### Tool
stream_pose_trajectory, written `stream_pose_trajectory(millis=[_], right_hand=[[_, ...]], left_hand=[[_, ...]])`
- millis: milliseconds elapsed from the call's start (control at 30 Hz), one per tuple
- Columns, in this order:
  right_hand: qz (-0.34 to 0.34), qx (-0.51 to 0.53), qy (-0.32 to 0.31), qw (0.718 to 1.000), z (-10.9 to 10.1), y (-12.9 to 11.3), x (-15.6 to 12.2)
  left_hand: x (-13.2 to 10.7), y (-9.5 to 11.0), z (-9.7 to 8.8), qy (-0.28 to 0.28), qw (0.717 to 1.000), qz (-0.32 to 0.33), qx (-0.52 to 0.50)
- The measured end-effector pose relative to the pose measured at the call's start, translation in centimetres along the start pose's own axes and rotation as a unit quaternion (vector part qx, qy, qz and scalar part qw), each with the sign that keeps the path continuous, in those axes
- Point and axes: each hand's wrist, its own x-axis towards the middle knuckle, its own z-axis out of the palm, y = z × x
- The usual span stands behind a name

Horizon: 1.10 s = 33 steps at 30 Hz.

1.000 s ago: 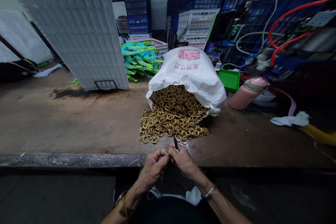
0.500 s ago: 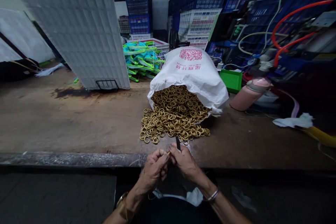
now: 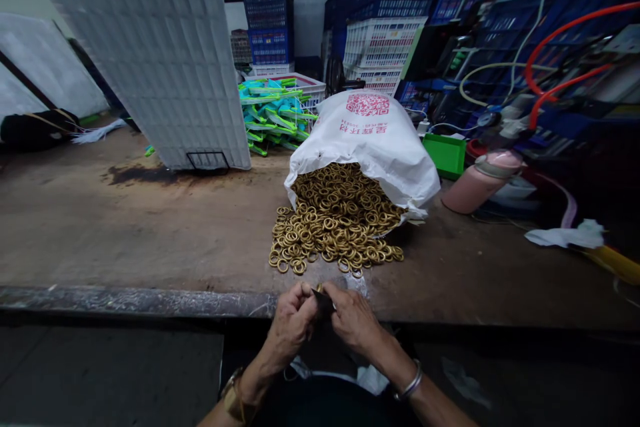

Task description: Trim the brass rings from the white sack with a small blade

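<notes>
Head camera: at lower centre, the left hand [image 3: 293, 317] pinches one small round gold-coloured ring [image 3: 319, 287], apparently to steady it beside one thin dark blade [image 3: 323, 301] gripped by the right hand [image 3: 356, 321]. One white woven sack with red print [image 3: 360, 137] lies on the brown wooden table [image 3: 125, 233] at the frame's centre, its mouth facing the hands, probably so the loose gold-coloured rings [image 3: 327, 227] are within reach; these overlap too much to count.
</notes>
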Motion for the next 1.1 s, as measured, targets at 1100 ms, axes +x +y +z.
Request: stream_pose_trajectory(millis=[1100], right_hand=[[0.034,-0.131,0.047,0.99,1.6,-2.3,6.9]], left_hand=[[-2.2,0.6,-4.4,0.021,0.92,-0.178,-0.348]])
